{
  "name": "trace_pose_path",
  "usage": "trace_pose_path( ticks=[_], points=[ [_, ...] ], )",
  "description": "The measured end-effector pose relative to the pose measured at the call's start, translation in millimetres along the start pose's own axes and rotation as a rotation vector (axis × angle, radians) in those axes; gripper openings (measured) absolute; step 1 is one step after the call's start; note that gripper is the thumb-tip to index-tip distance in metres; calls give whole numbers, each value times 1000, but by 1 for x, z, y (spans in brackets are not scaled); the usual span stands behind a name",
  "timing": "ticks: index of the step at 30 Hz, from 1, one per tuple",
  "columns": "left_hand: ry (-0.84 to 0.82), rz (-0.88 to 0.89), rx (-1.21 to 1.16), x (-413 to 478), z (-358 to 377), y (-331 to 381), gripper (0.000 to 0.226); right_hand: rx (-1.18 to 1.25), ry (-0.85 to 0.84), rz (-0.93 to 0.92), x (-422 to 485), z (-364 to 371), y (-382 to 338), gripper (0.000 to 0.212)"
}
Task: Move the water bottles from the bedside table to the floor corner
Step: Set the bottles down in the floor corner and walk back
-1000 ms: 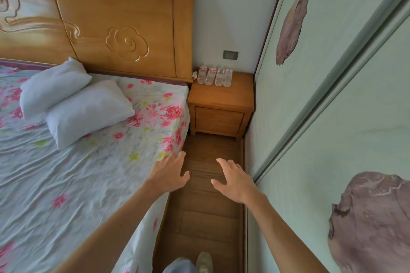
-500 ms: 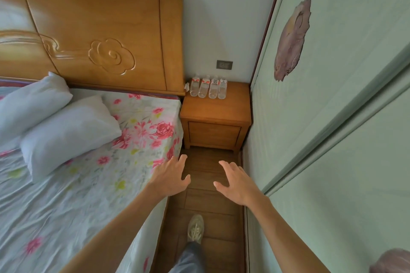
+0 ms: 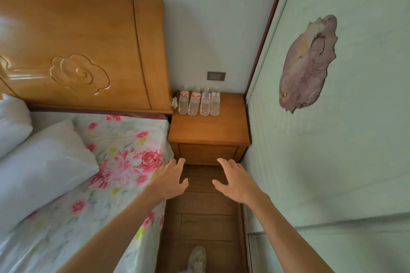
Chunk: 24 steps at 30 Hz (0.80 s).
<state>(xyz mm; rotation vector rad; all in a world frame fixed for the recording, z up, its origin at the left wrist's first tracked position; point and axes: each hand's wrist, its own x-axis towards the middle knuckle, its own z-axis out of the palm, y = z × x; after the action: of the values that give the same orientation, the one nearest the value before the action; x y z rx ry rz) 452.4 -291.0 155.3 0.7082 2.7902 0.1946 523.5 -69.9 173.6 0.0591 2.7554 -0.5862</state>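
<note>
You are reaching for the four water bottles on the bedside table. Your left hand and right hand are spread and hold nothing. Next, step close and grab one.

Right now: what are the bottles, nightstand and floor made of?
Water bottles: clear plastic by the look, see-through bodies, red-and-white labels. Bedside table: wood or wood veneer, orange-brown with a satin sheen. Floor: darker brown planks with visible seams, wood or laminate; cannot tell which.
</note>
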Motion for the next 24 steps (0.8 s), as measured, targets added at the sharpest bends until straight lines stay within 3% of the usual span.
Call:
trace_pose_path(
  ticks=[24],
  points=[
    [-137,-53,-37,265,-47,-17,62,73,-87,45,243,-91,69,71]
  ],
)
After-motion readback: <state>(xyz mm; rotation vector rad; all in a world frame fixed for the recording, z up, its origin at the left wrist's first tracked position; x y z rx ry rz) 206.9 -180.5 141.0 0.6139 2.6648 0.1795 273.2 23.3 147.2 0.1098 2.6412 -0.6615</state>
